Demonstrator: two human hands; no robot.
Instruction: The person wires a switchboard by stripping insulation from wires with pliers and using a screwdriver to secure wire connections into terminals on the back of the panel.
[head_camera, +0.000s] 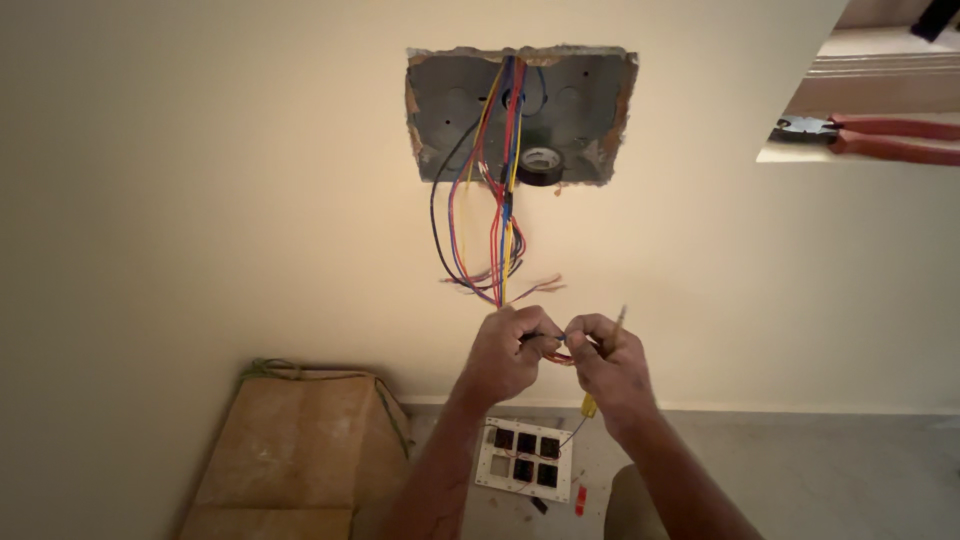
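Note:
A bundle of red, blue, yellow and black wires (500, 200) hangs out of a metal box (590, 100) set in the wall. My left hand (510, 352) and my right hand (608, 362) meet just below the bundle, both pinching the ends of the red and blue wires (558, 352) between the fingers. A thin screwdriver with a yellow handle (589, 404) is also gripped in my right hand, its tip sticking up past the knuckles. A roll of black tape (541, 165) rests inside the box.
Red-handled pliers (880, 138) lie on a ledge at the upper right. On the floor below sit a white switch plate (525, 458) with several dark modules and a brown sack-covered bundle (300, 450) at the left.

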